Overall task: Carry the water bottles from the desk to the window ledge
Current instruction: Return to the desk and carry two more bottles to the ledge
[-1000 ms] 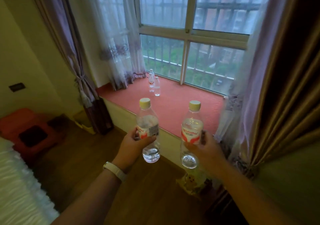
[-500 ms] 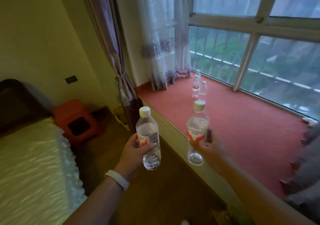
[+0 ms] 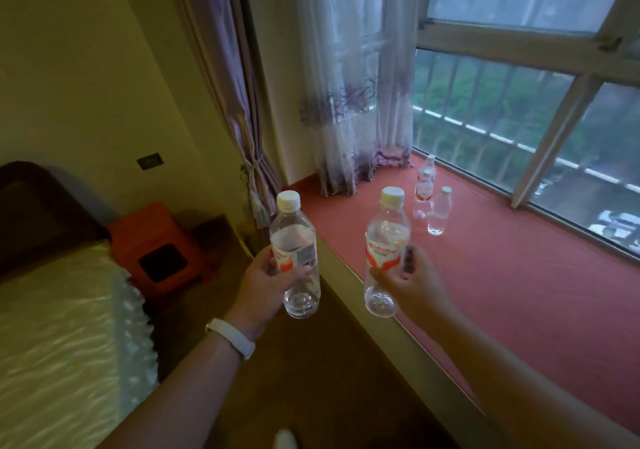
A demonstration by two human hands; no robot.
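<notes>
Left hand (image 3: 266, 279): fingers (image 3: 293, 272) wrapped round first water bottle (image 3: 294, 241), upright, white cap, held off the window ledge (image 3: 502, 275), just beside its front edge. Right hand (image 3: 415, 286): fingers (image 3: 408, 258) grasping second water bottle (image 3: 386, 237) at its red label, above the ledge's front edge. Three bottles (image 3: 439, 211) stand at the ledge's far side.

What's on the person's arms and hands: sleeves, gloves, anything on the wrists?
No gloves on the left hand or the right hand. The left forearm and the right forearm are bare, with no sleeves in view. The left wrist wears a slim, smooth white band. Nothing shows on the right wrist, and no rings are visible.
</notes>
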